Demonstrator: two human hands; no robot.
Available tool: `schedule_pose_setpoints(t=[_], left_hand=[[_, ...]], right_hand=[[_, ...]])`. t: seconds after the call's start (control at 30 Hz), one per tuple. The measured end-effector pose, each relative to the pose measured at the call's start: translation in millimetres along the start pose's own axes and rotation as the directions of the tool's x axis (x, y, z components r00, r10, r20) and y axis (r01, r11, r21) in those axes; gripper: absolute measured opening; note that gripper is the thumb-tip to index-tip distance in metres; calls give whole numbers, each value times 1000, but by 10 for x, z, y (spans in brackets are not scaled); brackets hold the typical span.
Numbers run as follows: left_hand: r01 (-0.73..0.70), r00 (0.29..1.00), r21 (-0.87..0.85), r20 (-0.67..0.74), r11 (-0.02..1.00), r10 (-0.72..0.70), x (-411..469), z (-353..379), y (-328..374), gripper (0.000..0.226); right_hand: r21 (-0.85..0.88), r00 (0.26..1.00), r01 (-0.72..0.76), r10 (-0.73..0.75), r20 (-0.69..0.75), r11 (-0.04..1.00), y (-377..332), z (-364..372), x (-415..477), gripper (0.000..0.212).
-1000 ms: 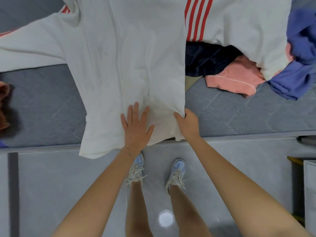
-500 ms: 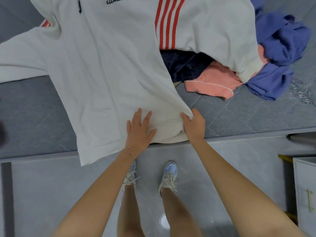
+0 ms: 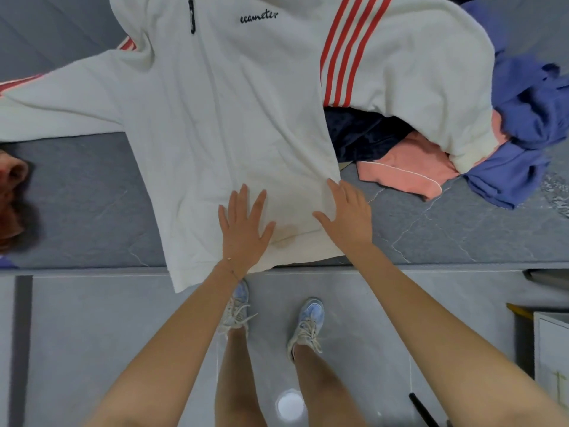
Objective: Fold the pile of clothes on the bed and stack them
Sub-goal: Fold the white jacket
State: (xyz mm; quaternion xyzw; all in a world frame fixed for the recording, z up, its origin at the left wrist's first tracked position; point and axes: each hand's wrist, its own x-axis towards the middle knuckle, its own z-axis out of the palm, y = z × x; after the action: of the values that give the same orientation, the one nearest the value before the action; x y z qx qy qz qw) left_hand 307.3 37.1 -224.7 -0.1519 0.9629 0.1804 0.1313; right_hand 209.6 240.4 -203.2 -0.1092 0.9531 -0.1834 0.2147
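A white zip jacket [image 3: 221,118] with red sleeve stripes lies spread front-up on the grey bed [image 3: 86,204], its hem hanging over the near edge. My left hand [image 3: 244,229] lies flat with spread fingers on the lower middle of the jacket. My right hand [image 3: 348,217] presses flat on the jacket's lower right corner. The jacket's right sleeve [image 3: 431,87] drapes over a pile of clothes: a dark navy piece [image 3: 360,137], a pink garment [image 3: 403,171] and a purple-blue one [image 3: 517,167].
A reddish-orange cloth [image 3: 12,195] lies at the bed's left edge. The bed's near edge [image 3: 431,266] runs across the view with grey floor below. A white cabinet [image 3: 551,349] stands at the right. My legs and sneakers are below the hands.
My right hand has let go of the hem corner it pinched and now lies flat on the jacket. The left hand stays flat on it. The camera has tilted, showing more of the jacket's chest.
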Motion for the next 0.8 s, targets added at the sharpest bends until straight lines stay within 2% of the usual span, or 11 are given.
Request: schedule_pose_setpoints(t=[0.27, 0.47, 0.8], left_hand=[[49, 998, 54, -51, 997, -46, 175, -282, -528, 68], [85, 992, 60, -100, 995, -78, 343, -544, -958, 67], [128, 985, 58, -127, 990, -120, 850, -1213, -2070, 71]], right_hand=[[-124, 991, 131, -127, 33, 984, -565, 75, 222, 78], [-146, 981, 195, -195, 18, 970, -1142, 133, 448, 76], [-107, 960, 278, -281, -11, 955, -2742, 430, 1061, 75]])
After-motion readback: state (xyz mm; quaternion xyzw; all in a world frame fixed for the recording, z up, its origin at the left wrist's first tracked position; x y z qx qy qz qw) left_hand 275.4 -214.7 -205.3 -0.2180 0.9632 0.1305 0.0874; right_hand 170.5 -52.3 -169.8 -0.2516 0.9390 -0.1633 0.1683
